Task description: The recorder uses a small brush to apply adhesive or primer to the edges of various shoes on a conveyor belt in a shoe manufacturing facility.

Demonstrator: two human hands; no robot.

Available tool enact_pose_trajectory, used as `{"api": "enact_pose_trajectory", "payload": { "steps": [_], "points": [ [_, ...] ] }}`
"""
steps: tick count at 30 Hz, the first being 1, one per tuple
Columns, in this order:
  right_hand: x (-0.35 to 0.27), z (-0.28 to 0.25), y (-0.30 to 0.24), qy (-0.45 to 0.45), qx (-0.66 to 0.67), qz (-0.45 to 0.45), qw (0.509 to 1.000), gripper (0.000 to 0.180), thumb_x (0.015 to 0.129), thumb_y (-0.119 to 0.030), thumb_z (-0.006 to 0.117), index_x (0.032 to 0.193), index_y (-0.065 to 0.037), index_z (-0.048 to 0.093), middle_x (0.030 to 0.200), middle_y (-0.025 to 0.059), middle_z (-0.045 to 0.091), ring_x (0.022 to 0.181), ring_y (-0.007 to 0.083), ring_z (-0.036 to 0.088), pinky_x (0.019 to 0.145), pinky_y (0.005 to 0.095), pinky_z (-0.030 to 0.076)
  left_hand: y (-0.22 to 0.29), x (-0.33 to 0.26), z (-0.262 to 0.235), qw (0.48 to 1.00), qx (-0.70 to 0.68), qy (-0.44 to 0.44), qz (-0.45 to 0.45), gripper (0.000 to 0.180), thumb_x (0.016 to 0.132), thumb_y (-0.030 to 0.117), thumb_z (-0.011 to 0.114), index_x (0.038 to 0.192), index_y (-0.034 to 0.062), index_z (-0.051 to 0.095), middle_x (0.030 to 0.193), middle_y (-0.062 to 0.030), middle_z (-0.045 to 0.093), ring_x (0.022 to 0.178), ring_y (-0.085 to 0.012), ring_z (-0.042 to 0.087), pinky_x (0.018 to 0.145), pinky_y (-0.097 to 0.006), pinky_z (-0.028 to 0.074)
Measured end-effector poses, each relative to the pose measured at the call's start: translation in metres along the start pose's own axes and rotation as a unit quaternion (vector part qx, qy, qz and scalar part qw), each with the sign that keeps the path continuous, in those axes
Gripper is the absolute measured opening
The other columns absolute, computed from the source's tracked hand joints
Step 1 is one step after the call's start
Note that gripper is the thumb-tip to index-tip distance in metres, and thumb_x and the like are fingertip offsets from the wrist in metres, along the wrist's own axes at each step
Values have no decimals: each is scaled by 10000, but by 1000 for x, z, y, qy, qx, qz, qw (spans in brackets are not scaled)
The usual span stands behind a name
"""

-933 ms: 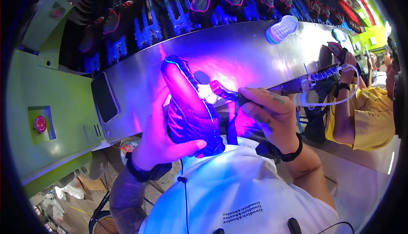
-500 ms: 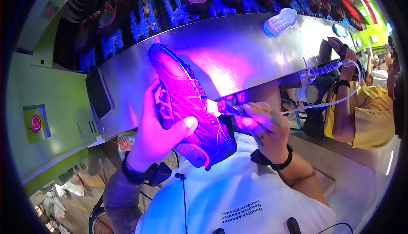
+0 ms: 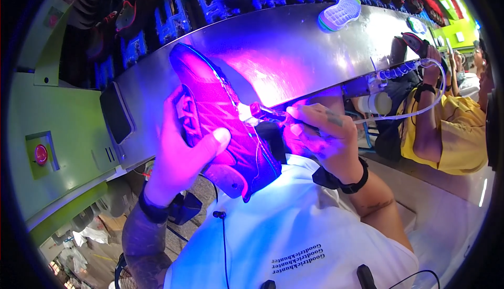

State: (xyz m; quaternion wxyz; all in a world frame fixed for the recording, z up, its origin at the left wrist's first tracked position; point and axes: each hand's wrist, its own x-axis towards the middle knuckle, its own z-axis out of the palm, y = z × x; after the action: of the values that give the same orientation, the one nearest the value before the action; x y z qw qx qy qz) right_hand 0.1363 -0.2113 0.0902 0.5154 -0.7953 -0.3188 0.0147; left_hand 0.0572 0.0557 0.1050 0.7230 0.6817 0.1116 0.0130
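Shoe point(image 3: 212, 103) is a little left of the middle of the frame, tilted, with its toe toward the upper left and its heel toward the bottom centre, near the white shirt point(image 3: 294, 221) of the person. Purple and pink light falls strongly on it. Its toe part appears in front of the metal table point(image 3: 299, 42); I cannot tell if it rests there or is only held above.

Left hand point(image 3: 178, 155) holds the shoe from its lace side. The thumb lies straight across the near side of the shoe, and the other fingers are bent around the laces, partly hidden behind it. Right hand point(image 3: 328, 137), right of centre, holds a dark brush point(image 3: 269, 114) like a pen, with thumb and fingers closed together on the handle. The pale tip of the brush points left and seems to touch the shoe along its lower border, but the glare makes this contact not fully sure.

At the top of the frame, blue racks point(image 3: 173, 21) carry a row of dark shoes with pink edges. A pale sole point(image 3: 340, 13) lies on the far part of the table, upper right of centre. At the left side are a dark pad point(image 3: 116, 112) and a green cabinet point(image 3: 68, 116) with a red button point(image 3: 40, 154). At the right, a co-worker in a yellow shirt point(image 3: 457, 137) sits beside a clear hose point(image 3: 401, 116).
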Motion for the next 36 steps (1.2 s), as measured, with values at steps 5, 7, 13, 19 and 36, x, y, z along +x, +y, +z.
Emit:
{"api": "enact_pose_trajectory", "payload": {
  "steps": [5, 7, 13, 19, 36],
  "points": [
    [-7, -13, -2, -52, 35, 81, 995, 348, 852, -11, 781, 1195, -57, 749, 1053, 110, 772, 851, 200, 711, 758, 311, 551, 2, 7, -6, 997, -51, 30, -58, 774, 936, 83, 700, 1543, 4, 227, 1150, -85, 557, 908, -126, 643, 778, -270, 564],
    [-6, -18, -5, -65, 48, 101, 992, 347, 857, -14, 777, 1200, -60, 749, 1067, 108, 772, 868, 196, 712, 770, 311, 550, -15, 11, -19, 999, -2, 44, -27, 759, 943, 98, 696, 1538, -8, 236, 1153, -86, 569, 941, -137, 645, 807, -280, 560],
    [-1, -30, -3, -72, 40, 82, 993, 346, 864, -10, 759, 1206, -61, 748, 1079, 106, 774, 926, 213, 719, 813, 323, 557, -4, 18, -10, 993, -85, 64, -52, 691, 986, 177, 676, 1513, -37, 283, 1274, -122, 576, 1130, -182, 627, 989, -347, 525],
    [9, -40, -12, -55, -39, 17, 998, 350, 844, 6, 758, 1191, -41, 748, 1060, 124, 769, 928, 257, 729, 831, 337, 562, -6, 21, -6, 982, -145, 84, -91, 380, 1045, 287, 562, 1346, 55, 557, 1210, -66, 649, 1118, -175, 657, 970, -345, 521],
    [61, -74, -36, 7, -169, -228, 959, 367, 806, 39, 770, 1168, -17, 748, 1043, 136, 755, 889, 294, 712, 778, 357, 567, -3, 6, 14, 892, -410, 37, -187, 467, 1075, 354, 496, 1458, 86, 504, 1290, -46, 623, 1115, -147, 654, 958, -339, 548]
  ]
}}
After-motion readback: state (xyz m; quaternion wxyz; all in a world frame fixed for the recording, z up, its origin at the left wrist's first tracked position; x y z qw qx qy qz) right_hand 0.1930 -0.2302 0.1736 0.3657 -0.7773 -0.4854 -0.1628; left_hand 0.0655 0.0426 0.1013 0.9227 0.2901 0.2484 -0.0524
